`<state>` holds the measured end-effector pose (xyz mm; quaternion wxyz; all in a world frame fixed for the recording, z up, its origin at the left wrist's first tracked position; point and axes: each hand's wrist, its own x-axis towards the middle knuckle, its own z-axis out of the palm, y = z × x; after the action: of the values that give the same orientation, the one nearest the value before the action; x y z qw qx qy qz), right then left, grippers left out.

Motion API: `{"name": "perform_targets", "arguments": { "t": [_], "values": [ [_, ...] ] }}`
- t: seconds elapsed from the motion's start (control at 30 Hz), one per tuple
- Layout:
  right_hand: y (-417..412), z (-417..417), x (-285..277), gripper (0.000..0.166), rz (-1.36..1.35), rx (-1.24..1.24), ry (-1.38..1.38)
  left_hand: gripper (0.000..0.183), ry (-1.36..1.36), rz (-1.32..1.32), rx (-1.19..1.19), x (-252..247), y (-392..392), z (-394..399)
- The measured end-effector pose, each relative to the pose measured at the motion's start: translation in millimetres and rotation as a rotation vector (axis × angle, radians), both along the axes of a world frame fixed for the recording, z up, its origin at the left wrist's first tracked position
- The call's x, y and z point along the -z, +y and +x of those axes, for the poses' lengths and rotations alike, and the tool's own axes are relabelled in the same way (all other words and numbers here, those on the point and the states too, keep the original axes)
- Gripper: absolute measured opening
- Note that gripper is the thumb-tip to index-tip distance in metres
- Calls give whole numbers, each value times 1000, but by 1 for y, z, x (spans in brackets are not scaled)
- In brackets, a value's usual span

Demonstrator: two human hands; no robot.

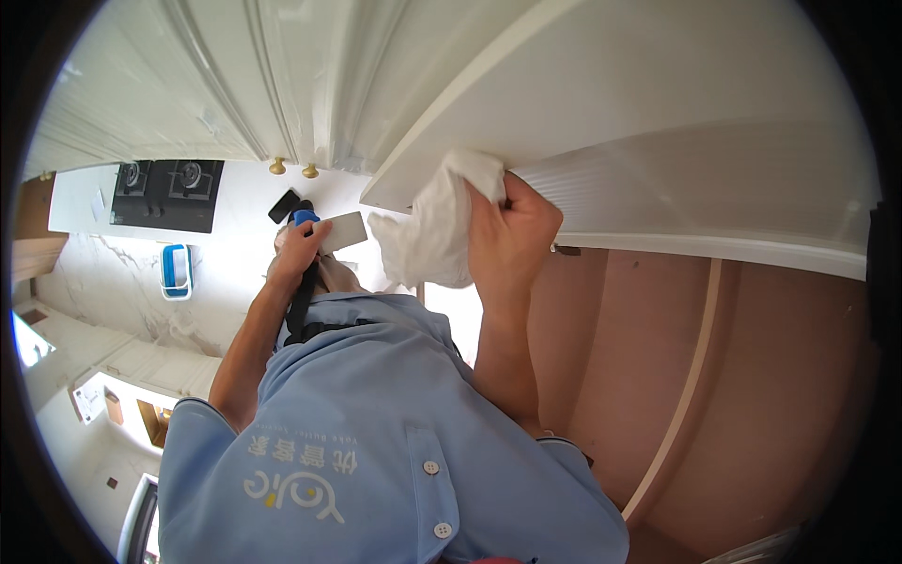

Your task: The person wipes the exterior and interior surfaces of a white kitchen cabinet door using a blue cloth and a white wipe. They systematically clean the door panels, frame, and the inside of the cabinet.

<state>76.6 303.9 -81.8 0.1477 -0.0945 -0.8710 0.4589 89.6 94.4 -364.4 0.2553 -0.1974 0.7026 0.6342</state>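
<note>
My left hand (299, 247) grips a pale rectangular block (343, 233), possibly a sponge, between thumb and fingers. Close behind that hand is a blue object (305, 216), partly hidden, so its kind is unclear. Bunched in my right hand (511, 233) is a white cloth (433, 229), part of it hanging loose to the left. The cloth's upper part appears to meet the lower edge of a white cabinet panel (564, 92); whether it presses there is hard to tell.
White cabinet doors with brass knobs (277, 166) extend along the top left. Beneath them, a black gas hob (165, 196) and a phone (284, 206) rest on the white counter. A blue-and-white bucket (176, 272) stands on the marbled floor. Pinkish-brown panels (641, 366) fill the right.
</note>
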Motion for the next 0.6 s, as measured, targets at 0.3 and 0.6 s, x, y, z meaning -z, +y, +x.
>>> {"name": "perform_targets", "arguments": {
  "t": [0.3,0.6],
  "values": [
    [17,3,84,20,372,-5,44,36,-17,-22,22,1,10,-5],
    [-1,-7,40,14,231,38,397,31,-41,49,-22,-6,9,-9]
  ]
}}
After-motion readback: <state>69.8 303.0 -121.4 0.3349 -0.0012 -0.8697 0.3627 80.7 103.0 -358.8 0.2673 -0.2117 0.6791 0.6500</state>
